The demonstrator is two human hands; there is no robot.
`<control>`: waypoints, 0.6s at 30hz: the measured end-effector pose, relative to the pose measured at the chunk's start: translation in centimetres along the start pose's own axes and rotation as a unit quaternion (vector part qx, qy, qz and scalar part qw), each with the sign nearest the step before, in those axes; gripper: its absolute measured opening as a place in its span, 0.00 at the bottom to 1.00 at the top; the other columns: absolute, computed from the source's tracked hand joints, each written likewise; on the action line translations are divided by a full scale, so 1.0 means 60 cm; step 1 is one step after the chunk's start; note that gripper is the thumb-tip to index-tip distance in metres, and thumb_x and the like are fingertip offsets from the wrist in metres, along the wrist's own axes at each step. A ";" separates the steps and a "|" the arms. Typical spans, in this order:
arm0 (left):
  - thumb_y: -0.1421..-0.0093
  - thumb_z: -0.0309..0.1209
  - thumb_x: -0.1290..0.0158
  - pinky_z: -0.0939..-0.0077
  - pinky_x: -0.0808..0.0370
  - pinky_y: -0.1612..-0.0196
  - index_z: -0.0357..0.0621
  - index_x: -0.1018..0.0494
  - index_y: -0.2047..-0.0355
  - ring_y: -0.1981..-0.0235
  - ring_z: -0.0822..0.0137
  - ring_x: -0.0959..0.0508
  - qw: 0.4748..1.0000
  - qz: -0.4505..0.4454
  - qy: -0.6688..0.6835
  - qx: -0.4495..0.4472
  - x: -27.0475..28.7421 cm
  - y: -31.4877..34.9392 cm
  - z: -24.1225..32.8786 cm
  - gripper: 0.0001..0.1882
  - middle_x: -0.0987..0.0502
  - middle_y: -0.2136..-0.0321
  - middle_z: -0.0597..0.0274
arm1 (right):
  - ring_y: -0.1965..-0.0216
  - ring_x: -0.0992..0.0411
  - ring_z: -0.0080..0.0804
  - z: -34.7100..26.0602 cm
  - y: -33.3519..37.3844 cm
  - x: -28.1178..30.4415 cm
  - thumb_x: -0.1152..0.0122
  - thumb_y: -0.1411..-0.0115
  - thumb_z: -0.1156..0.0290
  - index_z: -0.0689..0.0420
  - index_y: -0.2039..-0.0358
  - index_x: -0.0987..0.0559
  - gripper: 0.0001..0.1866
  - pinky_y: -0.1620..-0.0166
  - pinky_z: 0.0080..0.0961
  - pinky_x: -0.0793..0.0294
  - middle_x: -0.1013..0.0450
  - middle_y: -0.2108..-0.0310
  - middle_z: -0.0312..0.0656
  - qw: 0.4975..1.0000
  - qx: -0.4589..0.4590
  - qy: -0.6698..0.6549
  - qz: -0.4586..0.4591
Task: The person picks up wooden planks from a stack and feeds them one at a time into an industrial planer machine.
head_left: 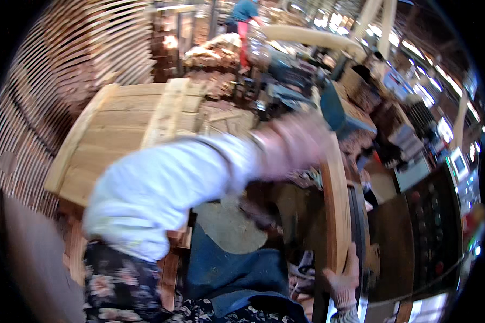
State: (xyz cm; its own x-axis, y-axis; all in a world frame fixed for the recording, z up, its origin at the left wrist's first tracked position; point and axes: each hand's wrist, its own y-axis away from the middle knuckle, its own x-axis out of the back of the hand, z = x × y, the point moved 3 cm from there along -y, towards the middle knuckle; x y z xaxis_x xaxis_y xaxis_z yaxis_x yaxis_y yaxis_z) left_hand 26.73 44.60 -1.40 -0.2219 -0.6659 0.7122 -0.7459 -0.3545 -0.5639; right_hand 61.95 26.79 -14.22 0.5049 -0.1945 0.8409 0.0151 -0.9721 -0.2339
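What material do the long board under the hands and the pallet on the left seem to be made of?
The long board: apparently wood, tan, smooth and unpainted, with faint grain. The right hand grips its near end; the blurred left hand is at its far end. The pallet: pale raw wooden slats, though blur hides detail.

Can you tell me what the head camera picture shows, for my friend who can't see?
A person's two hands grip a long curved wooden plank: the blurred left hand near its top, the right hand near its bottom. A wooden pallet sits to the left.
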 end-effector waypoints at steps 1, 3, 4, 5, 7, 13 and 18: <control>0.40 0.28 0.45 0.46 0.23 0.44 0.46 0.23 0.49 0.54 0.45 0.19 0.999 -0.014 0.008 0.032 0.007 0.023 -0.056 0.17 0.19 0.57 0.53 | 0.41 0.27 0.56 0.039 0.054 0.020 0.22 0.61 0.64 0.63 0.29 0.34 0.56 0.37 0.44 0.27 0.28 0.41 0.59 0.998 -0.053 0.013 -0.004; 0.39 0.29 0.45 0.46 0.23 0.44 0.46 0.24 0.48 0.53 0.45 0.20 0.977 -0.112 -0.040 0.176 0.048 0.132 -0.165 0.18 0.20 0.56 0.52 | 0.44 0.27 0.58 0.100 0.152 0.053 0.21 0.64 0.61 0.60 0.28 0.35 0.60 0.40 0.45 0.25 0.28 0.42 0.57 0.981 -0.081 0.179 -0.005; 0.39 0.30 0.45 0.46 0.24 0.43 0.46 0.24 0.47 0.52 0.45 0.20 0.954 -0.168 -0.077 0.238 0.077 0.188 -0.200 0.18 0.20 0.55 0.52 | 0.44 0.28 0.58 0.129 0.195 0.064 0.22 0.64 0.62 0.58 0.28 0.35 0.59 0.39 0.46 0.26 0.29 0.42 0.56 0.955 -0.151 0.254 -0.018; 0.39 0.30 0.45 0.46 0.24 0.43 0.45 0.25 0.47 0.51 0.45 0.21 0.925 -0.224 -0.103 0.289 0.103 0.237 -0.220 0.19 0.20 0.55 0.51 | 0.47 0.26 0.59 0.143 0.217 0.070 0.20 0.65 0.61 0.58 0.27 0.35 0.61 0.44 0.47 0.24 0.28 0.42 0.55 0.955 -0.106 0.277 0.018; 0.39 0.32 0.44 0.46 0.24 0.42 0.45 0.26 0.46 0.50 0.46 0.21 0.874 -0.318 -0.127 0.344 0.137 0.314 -0.203 0.20 0.21 0.54 0.51 | 0.49 0.25 0.58 0.174 0.238 0.065 0.19 0.66 0.59 0.55 0.28 0.35 0.61 0.48 0.51 0.23 0.28 0.42 0.53 0.930 -0.197 0.310 0.017; 0.38 0.35 0.44 0.47 0.26 0.40 0.44 0.29 0.42 0.47 0.46 0.23 0.923 -0.288 0.017 0.256 0.014 0.234 -0.033 0.23 0.23 0.50 0.49 | 0.39 0.27 0.50 0.199 0.029 -0.007 0.19 0.59 0.69 0.61 0.32 0.28 0.50 0.37 0.42 0.28 0.26 0.39 0.52 0.955 -0.030 0.071 0.288; 0.37 0.38 0.44 0.47 0.27 0.39 0.44 0.31 0.39 0.44 0.46 0.25 0.950 -0.200 0.188 0.151 -0.116 0.033 0.139 0.26 0.25 0.47 0.47 | 0.62 0.23 0.35 0.187 -0.243 -0.118 0.39 0.33 0.64 0.53 0.26 0.36 0.36 0.60 0.36 0.15 0.23 0.45 0.43 0.667 -0.033 0.682 0.298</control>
State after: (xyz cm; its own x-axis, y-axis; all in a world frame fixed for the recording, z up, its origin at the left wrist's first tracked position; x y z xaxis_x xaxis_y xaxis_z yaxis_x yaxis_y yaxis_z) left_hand 32.01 43.06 -10.97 -0.2096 -0.1770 0.9616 -0.6170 -0.7390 -0.2705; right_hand 67.82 43.83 -22.20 -0.8518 -0.4432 0.2794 0.1028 -0.6643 -0.7404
